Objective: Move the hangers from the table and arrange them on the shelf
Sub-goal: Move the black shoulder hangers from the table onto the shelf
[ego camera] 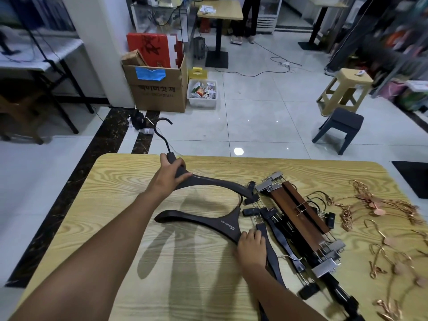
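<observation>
My left hand (172, 172) is closed around the neck of a dark brown coat hanger (220, 181), just below its black hook (162, 126), which points away past the far edge of the desk (115, 172). One arm of this hanger sweeps right toward the pile.

My right hand (251, 245) lies on the near arm of a second dark coat hanger (201, 216), which rests flat on the desk. Its fingers are bent over the arm, but I cannot tell whether they have actually closed on it.

Just right of that hand is a heap of black clip hangers (273, 224), with brown wooden clip hangers (298, 212) lying across them, touching and overlapping. Farther right, loose rose-gold wire hangers (375, 205) are spread out and tangled together. No shelf is in view.

I judge the coat hangers to be rigid, smooth and fairly light. The neck is the surest hold, as the hook then hangs free for a rail. The clip hangers look likely to snag each other, so I would lift them singly by the bar.
</observation>
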The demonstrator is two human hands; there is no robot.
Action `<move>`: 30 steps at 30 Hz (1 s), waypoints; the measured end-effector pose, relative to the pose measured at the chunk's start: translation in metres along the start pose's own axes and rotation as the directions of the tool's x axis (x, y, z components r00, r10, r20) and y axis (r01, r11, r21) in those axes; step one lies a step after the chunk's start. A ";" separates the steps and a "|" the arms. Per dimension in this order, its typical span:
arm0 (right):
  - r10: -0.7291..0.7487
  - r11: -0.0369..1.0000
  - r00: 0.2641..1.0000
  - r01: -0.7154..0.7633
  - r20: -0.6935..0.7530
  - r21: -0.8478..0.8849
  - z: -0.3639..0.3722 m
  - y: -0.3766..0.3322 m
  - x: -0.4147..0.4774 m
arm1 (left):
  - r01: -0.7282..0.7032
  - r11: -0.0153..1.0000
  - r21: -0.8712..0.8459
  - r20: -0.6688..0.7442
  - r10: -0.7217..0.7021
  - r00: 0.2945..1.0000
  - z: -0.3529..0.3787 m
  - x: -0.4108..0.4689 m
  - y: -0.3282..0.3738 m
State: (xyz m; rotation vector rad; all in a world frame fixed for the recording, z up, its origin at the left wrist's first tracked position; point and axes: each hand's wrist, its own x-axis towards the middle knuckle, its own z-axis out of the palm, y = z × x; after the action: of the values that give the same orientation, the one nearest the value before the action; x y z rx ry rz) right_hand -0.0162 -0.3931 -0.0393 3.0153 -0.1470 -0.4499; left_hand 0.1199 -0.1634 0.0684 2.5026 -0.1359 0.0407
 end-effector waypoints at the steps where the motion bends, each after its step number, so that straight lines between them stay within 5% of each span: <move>1: -0.015 0.999 1.000 0.015 0.002 -0.029 -0.001 -0.001 0.002 | -0.002 1.000 -0.018 0.014 0.002 1.000 0.000 -0.002 0.001; 8: -0.076 0.997 0.997 0.076 0.001 -0.030 -0.016 -0.015 0.008 | -0.017 0.999 -0.044 0.108 0.021 0.994 -0.007 -0.013 -0.010; 17: -0.025 0.974 0.993 -0.003 0.116 0.228 -0.029 -0.025 -0.006 | -0.006 1.000 -0.011 0.141 0.008 0.990 -0.028 -0.021 -0.023; 30: -0.119 0.985 0.992 0.113 0.040 0.129 -0.051 -0.029 -0.019 | 0.021 1.000 -0.021 0.064 -0.020 0.998 -0.068 -0.014 -0.005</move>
State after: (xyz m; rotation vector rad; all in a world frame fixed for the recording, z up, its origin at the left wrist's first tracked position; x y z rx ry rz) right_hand -0.0170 -0.3583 0.0113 3.1507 -0.0023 -0.5426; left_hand 0.1071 -0.1175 0.1193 2.4845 -0.1361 -0.0487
